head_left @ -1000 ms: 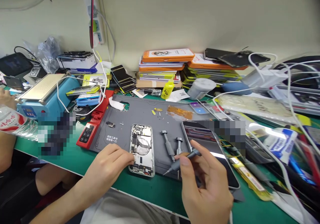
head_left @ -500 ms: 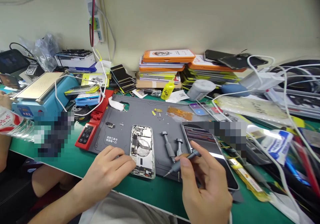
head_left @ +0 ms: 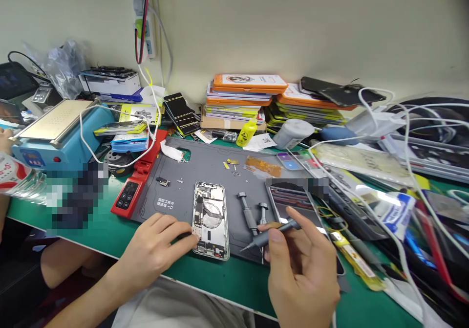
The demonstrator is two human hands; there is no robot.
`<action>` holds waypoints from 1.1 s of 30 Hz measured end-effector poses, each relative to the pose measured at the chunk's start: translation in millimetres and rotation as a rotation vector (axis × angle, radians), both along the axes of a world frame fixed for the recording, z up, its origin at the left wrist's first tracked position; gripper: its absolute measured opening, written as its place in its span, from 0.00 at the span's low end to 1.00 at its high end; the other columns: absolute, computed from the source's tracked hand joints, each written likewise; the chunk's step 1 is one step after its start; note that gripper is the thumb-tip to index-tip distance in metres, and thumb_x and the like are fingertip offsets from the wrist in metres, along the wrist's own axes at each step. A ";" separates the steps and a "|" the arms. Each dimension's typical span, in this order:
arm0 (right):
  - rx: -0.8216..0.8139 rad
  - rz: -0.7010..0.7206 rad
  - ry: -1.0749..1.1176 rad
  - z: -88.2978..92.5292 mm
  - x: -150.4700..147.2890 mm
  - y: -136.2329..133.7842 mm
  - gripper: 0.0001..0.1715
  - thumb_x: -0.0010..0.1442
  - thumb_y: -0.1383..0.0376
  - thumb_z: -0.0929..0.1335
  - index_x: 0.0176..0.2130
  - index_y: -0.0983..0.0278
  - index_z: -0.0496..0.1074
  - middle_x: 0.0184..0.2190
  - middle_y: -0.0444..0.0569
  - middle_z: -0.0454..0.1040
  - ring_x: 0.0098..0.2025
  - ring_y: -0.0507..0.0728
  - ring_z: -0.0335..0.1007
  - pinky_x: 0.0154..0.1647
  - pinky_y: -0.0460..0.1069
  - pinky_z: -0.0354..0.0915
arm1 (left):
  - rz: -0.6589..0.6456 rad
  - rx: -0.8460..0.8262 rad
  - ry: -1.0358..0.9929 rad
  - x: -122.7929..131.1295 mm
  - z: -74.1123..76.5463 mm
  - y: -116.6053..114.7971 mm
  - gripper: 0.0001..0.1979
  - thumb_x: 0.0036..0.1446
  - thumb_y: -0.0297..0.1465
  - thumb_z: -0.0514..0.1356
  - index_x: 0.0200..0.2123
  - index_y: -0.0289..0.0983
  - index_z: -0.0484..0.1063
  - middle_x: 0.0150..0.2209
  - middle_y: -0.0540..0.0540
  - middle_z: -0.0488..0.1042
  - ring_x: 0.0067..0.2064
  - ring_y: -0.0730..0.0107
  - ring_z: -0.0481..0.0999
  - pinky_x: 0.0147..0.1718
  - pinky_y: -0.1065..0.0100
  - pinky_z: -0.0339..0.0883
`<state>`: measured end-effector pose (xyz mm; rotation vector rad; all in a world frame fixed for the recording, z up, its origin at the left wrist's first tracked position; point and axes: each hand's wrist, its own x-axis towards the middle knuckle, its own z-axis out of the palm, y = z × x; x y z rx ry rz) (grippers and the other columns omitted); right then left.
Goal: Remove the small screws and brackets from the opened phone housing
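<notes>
An opened phone (head_left: 210, 220), its back-off insides showing a circuit board and a round coil, lies on the dark grey work mat (head_left: 216, 166) near the bench's front edge. My left hand (head_left: 157, 250) has its fingers bent at the phone's lower left edge, touching it; the thumb is hidden. In my right hand (head_left: 304, 269) is a grey precision screwdriver (head_left: 264, 239), gripped between thumb and fingers. Its tip points left, to the right of the phone and apart from it. Two more screwdrivers, a longer one (head_left: 247, 213) and a partly hidden one (head_left: 263, 212), lie between.
A dark glossy screen (head_left: 289, 201) lies behind my right hand. Small parts (head_left: 163, 182) dot the mat, beside a red control unit (head_left: 128, 196). Stacked orange cases (head_left: 249, 82), a yellow bottle (head_left: 247, 131) and white cables (head_left: 405, 166) crowd the bench. Another person's hand (head_left: 5, 141) shows far left.
The view has shifted slightly. My right hand still holds the screwdriver, now lying a little flatter, and my left fingers remain at the phone's edge. The phone stays in place on the mat.
</notes>
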<state>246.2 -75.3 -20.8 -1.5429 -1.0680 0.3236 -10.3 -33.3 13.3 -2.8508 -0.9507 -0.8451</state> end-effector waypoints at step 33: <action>-0.100 0.566 -0.030 23.0 -67.1 35.7 0.16 0.79 0.54 0.67 0.48 0.56 0.83 0.63 0.54 0.84 0.53 0.61 0.90 0.41 0.49 0.84 | 0.009 -0.277 -0.150 -7.8 -15.4 0.9 0.09 0.80 0.30 0.62 0.54 0.40 0.84 0.48 0.44 0.84 0.48 0.58 0.81 0.47 0.57 0.79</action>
